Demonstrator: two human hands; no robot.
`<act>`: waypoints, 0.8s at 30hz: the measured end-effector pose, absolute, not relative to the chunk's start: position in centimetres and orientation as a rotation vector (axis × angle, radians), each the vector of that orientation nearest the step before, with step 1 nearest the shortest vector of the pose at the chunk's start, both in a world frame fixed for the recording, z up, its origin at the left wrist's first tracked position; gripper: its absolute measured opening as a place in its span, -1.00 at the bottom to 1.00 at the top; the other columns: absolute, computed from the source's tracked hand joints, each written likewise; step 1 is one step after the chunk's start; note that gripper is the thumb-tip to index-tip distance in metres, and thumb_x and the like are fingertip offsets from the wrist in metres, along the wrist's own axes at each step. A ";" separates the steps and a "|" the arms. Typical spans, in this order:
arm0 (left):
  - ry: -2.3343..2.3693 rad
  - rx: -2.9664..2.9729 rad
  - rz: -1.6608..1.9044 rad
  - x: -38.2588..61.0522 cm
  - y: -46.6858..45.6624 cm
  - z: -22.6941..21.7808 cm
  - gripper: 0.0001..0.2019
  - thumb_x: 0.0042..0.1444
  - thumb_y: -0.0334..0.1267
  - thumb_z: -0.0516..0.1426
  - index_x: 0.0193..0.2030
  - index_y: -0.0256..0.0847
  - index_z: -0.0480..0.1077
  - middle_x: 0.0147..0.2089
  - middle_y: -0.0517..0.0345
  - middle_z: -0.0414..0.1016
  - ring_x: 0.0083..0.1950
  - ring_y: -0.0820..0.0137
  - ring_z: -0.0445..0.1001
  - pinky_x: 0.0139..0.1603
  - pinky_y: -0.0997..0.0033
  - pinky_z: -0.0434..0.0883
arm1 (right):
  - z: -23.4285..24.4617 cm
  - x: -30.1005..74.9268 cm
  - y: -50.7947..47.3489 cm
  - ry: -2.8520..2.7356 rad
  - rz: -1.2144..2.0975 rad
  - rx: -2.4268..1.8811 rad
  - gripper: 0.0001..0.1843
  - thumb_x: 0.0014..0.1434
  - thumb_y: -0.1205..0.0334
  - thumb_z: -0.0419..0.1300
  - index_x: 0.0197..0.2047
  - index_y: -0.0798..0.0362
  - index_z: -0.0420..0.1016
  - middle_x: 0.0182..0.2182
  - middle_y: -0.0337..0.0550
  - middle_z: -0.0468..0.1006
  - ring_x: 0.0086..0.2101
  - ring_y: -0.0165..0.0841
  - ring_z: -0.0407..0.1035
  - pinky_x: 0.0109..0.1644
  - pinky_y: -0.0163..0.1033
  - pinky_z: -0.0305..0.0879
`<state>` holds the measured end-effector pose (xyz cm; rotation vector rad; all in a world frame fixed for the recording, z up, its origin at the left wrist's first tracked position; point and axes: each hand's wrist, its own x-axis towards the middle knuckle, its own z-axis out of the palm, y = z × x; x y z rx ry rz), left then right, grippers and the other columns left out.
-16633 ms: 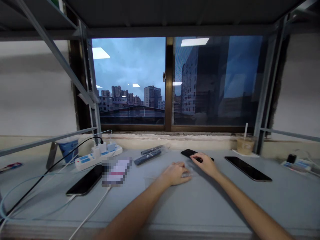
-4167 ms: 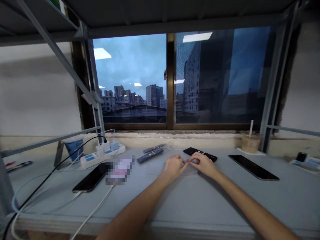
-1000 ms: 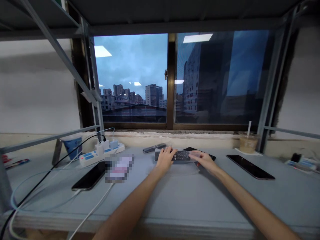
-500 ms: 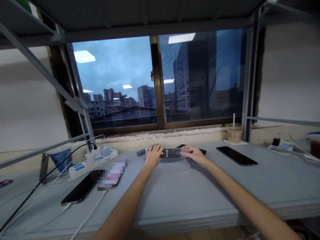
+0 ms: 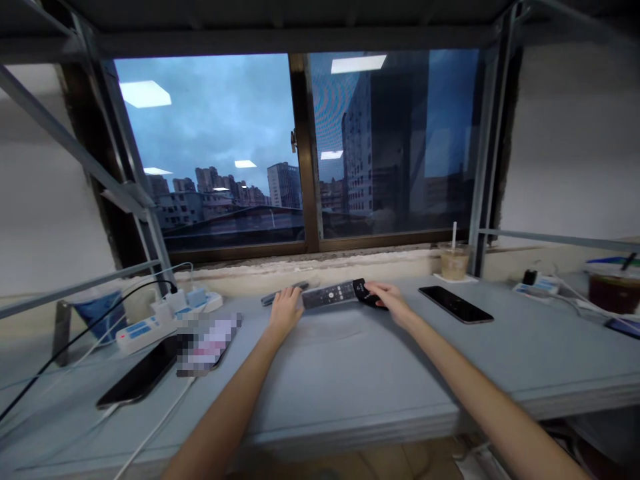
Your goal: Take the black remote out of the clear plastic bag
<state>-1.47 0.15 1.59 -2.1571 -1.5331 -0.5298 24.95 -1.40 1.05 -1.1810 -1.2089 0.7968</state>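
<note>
A dark remote control (image 5: 331, 295) with pale buttons lies crosswise over the desk, its left and middle part looking greyish under a clear plastic sleeve. My left hand (image 5: 286, 310) is closed over the sleeve's left end, fingers bent down on it. At the other end, my right hand (image 5: 393, 301) pinches with thumb and forefinger at a darker black part with small white marks. Whether that part is the remote's bare end or a separate black thing behind it, I cannot tell. Just behind my left hand rests a long grey object (image 5: 270, 299), partly covered by the fingers.
A black phone (image 5: 456, 305) lies right of my hands, near an iced drink cup (image 5: 454, 262). To the left are a plugged-up power strip (image 5: 145, 330), a dark phone (image 5: 143, 370) and a lit phone (image 5: 213, 343) on cables. A metal frame post (image 5: 483, 200) rises beside the window.
The view has shifted, moving the scene left. The remote is now tilted up at its right end, and more black shows by my right hand. My hands are slightly farther apart.
</note>
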 end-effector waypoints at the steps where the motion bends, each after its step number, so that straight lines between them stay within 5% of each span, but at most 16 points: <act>1: -1.546 -2.145 -0.549 -1.3 0.1 1.5 -0.71 0.03 -0.39 0.04 -0.06 -0.21 0.22 -0.06 0.02 0.31 0.01 0.24 0.24 -0.04 0.30 0.15 | 1.1 25.0 -1.3 -1.184 0.805 -1.178 -0.65 -0.09 0.02 0.20 -0.29 0.08 0.54 -0.25 -0.07 0.52 -0.27 -0.32 0.39 -0.52 -0.42 0.28; 20: -1.548 -2.190 -0.519 0.0 -0.4 0.5 -0.76 0.04 -0.39 -0.02 -0.11 -0.23 0.24 -0.05 0.00 0.31 0.00 0.23 0.23 -0.05 0.26 0.14 | 0.1 24.4 -1.2 -1.168 0.889 -1.185 -0.64 -0.11 -0.02 0.23 -0.30 0.05 0.44 -0.42 -0.15 0.50 -0.61 -0.51 0.28 -0.66 -0.45 0.18; 24: -1.540 -2.216 -0.515 0.3 -0.7 0.7 -0.76 0.03 -0.39 -0.03 -0.12 -0.22 0.24 -0.03 0.00 0.29 0.02 0.24 0.21 -0.03 0.26 0.12 | 0.2 24.1 -1.7 -1.197 0.876 -1.193 -0.62 -0.15 -0.08 0.24 -0.42 0.07 0.38 -0.58 -0.25 0.41 -0.71 -0.56 0.16 -0.71 -0.44 0.08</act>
